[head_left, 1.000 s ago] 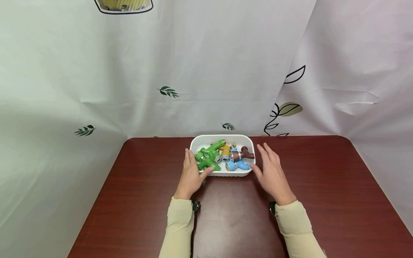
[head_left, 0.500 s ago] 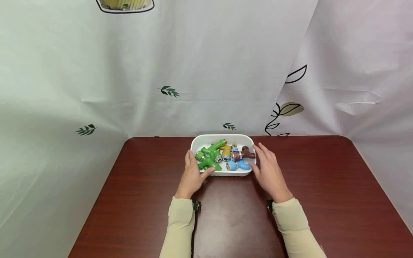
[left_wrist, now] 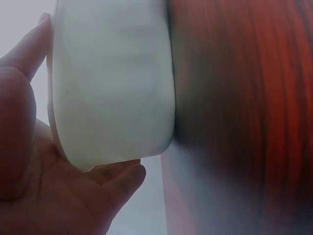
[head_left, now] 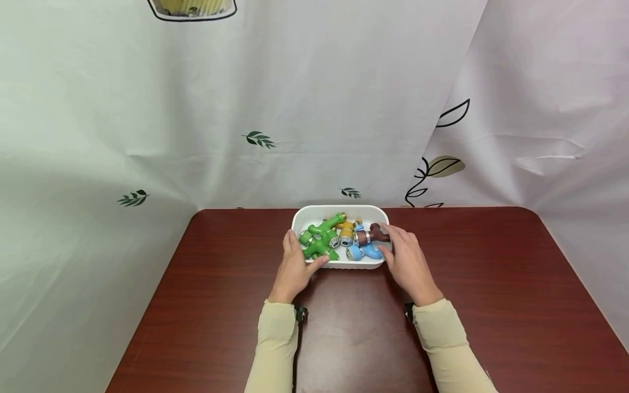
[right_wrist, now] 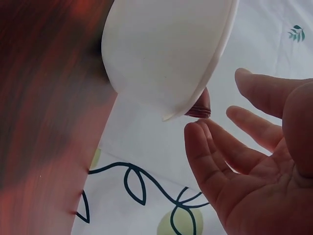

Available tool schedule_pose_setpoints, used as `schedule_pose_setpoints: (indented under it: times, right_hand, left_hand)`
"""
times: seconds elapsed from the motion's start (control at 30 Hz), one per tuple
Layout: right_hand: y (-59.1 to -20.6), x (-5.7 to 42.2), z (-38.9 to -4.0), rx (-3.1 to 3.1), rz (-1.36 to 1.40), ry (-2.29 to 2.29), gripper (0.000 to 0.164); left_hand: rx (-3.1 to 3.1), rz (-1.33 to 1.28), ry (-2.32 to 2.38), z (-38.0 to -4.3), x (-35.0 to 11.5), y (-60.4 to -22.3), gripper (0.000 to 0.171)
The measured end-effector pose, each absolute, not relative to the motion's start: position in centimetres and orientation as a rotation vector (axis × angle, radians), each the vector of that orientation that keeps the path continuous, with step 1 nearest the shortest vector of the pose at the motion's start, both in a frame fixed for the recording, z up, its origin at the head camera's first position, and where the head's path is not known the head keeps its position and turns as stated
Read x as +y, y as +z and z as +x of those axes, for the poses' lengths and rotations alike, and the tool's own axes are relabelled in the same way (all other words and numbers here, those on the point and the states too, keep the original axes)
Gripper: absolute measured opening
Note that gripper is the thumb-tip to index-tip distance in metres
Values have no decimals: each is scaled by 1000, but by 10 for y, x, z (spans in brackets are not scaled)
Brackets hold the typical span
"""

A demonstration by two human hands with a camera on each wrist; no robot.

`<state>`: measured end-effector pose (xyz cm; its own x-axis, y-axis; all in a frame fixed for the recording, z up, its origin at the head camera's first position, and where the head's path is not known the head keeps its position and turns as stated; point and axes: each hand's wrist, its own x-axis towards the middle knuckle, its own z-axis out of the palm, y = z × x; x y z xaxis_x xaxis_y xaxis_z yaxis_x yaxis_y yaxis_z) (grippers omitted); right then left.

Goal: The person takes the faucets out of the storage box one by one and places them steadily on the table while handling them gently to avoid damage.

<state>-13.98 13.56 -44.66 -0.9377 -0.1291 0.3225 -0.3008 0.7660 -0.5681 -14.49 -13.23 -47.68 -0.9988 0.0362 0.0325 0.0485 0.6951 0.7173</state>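
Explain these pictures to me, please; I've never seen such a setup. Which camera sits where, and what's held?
There's no machine here, just a person working bare-handed. The wide picture comes from a camera on the head, looking forward and down; the two close ones come from cameras on the wrists. On the dark red table sits a white tray with faucet-shaped pieces in green, yellow, blue and brown. The left hand grips the tray's left end; the right hand is open at its right end.
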Motion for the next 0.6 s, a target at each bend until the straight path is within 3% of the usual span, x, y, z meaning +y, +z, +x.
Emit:
schedule_pose_setpoints:
  times: [0.6]
  right_hand:
    - [-454,134,-147,-2707,323,885,40]
  left_hand:
    - [-2870,-80,-1215,-145,-133,-479,116]
